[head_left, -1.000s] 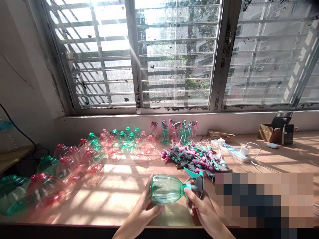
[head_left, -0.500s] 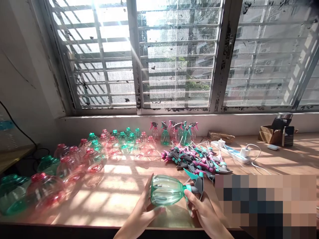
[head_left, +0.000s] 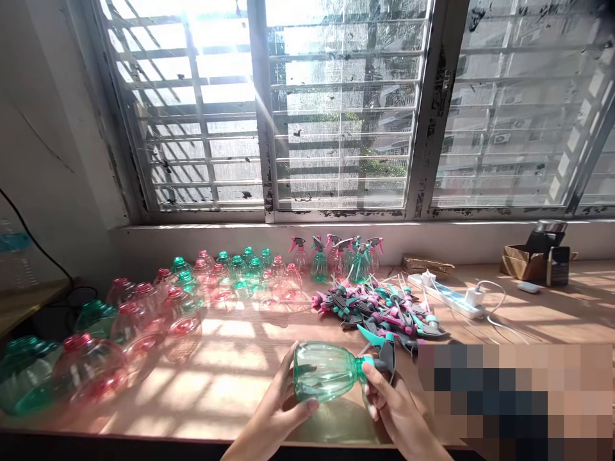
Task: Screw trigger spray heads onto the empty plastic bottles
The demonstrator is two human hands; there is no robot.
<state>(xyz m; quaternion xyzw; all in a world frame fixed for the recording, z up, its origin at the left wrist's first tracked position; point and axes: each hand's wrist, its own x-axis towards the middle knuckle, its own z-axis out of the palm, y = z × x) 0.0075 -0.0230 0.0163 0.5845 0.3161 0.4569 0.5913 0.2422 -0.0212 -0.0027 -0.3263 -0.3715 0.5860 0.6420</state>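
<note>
A clear green spray bottle (head_left: pixel 324 371) lies sideways in the air above the table's front edge, its base to the left. My left hand (head_left: pixel 288 400) is closed around the base end, thumb along the near side. At the neck, my right hand (head_left: pixel 391 400) grips the teal collar of a grey and teal trigger spray head (head_left: pixel 382 352), which sits on the bottle mouth. Whether its thread is tight cannot be seen. Just beyond lies a heap of loose pink, teal and grey spray heads (head_left: pixel 379 310).
Rows of pink and green bottles without heads (head_left: pixel 180 320) stand on the left of the table. Several bottles with heads (head_left: pixel 336 259) stand by the wall. A white power strip (head_left: pixel 446 298), a cardboard box (head_left: pixel 521 264) and a phone (head_left: pixel 558 266) are at the right.
The right thumb and fingers have shifted slightly around the collar. The bottle stays between both hands, and the whole view has moved a little.
</note>
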